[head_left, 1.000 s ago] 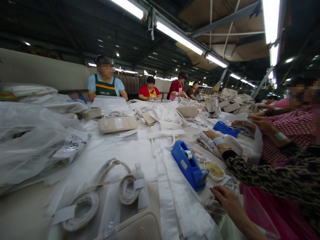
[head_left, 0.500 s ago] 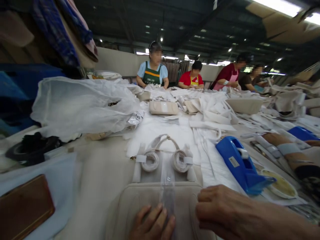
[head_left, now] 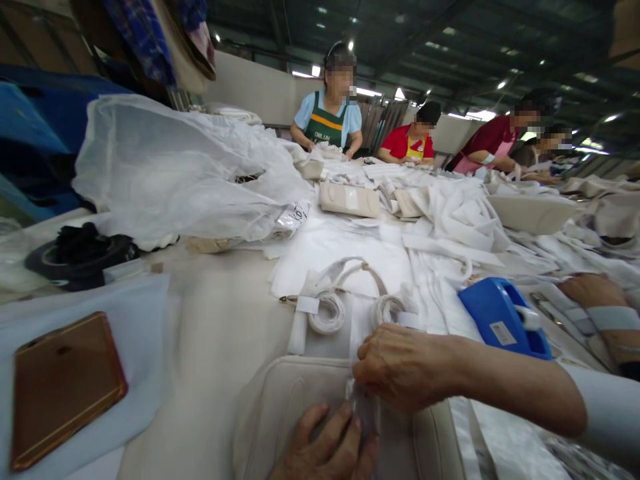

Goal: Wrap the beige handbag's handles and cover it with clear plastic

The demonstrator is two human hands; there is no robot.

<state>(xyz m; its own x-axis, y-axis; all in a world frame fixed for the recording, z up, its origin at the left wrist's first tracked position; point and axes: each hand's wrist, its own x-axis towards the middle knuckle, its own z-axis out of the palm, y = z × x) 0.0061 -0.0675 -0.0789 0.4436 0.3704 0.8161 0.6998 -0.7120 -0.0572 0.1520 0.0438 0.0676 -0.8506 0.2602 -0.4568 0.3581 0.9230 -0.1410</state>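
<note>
A pale beige bag (head_left: 280, 407) lies at the bottom centre, with a clear plastic strip (head_left: 367, 407) running down its middle. My left hand (head_left: 333, 443) rests on the bag with fingers spread, its fingertips at the strip. At the bag's upper edge, my right hand (head_left: 395, 367) is closed, its fingers pinched at the top of the clear strip. Beyond the bag are two coiled straps, the left coil (head_left: 327, 313) and the right coil (head_left: 387, 311), with white wraps and an arched handle (head_left: 363, 267).
A blue tape dispenser (head_left: 500, 320) stands on the right, near another person's forearm (head_left: 595, 297). At left are a phone (head_left: 67, 390), a black ring-shaped item (head_left: 80, 263) and a large translucent bag (head_left: 185, 167). Several people work across the table behind white sheets (head_left: 345, 250).
My right hand has moved left and forward from the bag's right side to the clear strip. The view has shifted, with the scene lying further right and higher. My left hand stays on the bag.
</note>
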